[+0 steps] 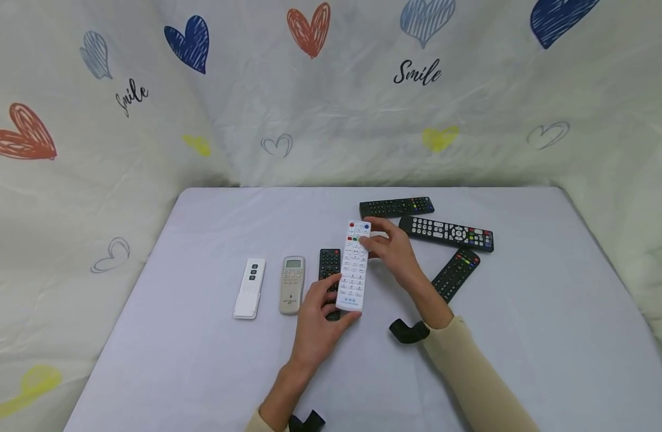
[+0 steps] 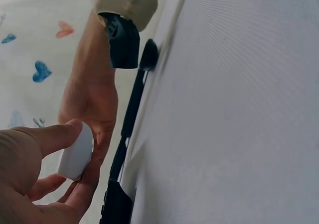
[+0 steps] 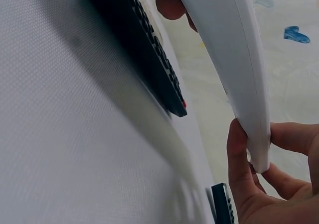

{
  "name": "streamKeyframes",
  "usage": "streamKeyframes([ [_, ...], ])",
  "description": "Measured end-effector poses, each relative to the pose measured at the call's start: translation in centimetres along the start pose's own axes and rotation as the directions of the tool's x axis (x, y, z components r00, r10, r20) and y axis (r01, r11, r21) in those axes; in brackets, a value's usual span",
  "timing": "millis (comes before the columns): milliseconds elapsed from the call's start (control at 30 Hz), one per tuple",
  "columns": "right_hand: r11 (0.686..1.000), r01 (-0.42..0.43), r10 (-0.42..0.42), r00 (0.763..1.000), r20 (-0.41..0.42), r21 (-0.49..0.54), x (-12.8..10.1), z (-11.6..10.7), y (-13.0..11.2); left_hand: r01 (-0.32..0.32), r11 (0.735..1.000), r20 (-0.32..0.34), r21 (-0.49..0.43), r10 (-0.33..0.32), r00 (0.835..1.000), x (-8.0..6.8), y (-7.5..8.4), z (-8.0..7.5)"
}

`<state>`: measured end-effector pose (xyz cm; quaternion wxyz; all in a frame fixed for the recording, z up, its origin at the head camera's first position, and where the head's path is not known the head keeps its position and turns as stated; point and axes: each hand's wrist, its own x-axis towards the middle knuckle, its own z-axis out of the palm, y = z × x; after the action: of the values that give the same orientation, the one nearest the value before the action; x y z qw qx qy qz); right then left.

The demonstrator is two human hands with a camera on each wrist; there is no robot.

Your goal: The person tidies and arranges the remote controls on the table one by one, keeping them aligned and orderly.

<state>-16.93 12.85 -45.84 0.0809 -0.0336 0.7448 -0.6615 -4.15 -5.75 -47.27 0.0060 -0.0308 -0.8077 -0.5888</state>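
Both hands hold a white remote point(image 1: 354, 267) with many buttons just above the table point(image 1: 190, 360). My left hand point(image 1: 333, 300) pinches its near end between thumb and fingers. My right hand point(image 1: 375, 241) grips its far end by the coloured buttons. A black remote point(image 1: 328, 262) lies partly under it on the left. In the left wrist view my left hand point(image 2: 60, 159) pinches the white remote's end point(image 2: 77, 152). In the right wrist view the white remote point(image 3: 234, 59) hangs over a black remote point(image 3: 149, 45).
A small white remote point(image 1: 249, 288) and a beige remote with a display point(image 1: 292, 285) lie side by side to the left. Three black remotes point(image 1: 397, 207) point(image 1: 446, 233) point(image 1: 456, 273) lie to the right. Heart-printed cloth walls point(image 1: 331, 108) enclose the table.
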Motion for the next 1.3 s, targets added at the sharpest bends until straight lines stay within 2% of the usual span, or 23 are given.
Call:
streamKeyframes([
  [400,1.0,-0.016,0.016,1.0,0.006,-0.023,0.0,-0.3,0.2,-0.016,0.998,-0.021,0.067,0.018,1.0,-0.3,0.1,0.7],
  [633,0.999,-0.025,0.025,1.0,0.009,-0.034,0.1,-0.4,0.2,0.012,0.991,-0.022,0.131,-0.009,1.0,-0.5,0.3,1.1],
  [867,0.997,-0.05,0.05,0.999,0.007,-0.06,-0.2,-0.5,0.7,0.034,0.987,-0.014,0.158,-0.032,0.999,-1.0,0.1,1.4],
  [1133,0.995,-0.036,0.036,0.999,0.0,-0.094,-0.1,-0.5,0.6,0.028,0.983,-0.011,0.181,-0.026,1.0,-1.2,0.1,1.5],
  [1300,0.993,-0.038,0.037,0.999,-0.006,-0.116,-0.2,-0.7,0.6,-0.003,0.978,-0.009,0.207,0.005,1.0,-1.1,0.1,1.7],
])
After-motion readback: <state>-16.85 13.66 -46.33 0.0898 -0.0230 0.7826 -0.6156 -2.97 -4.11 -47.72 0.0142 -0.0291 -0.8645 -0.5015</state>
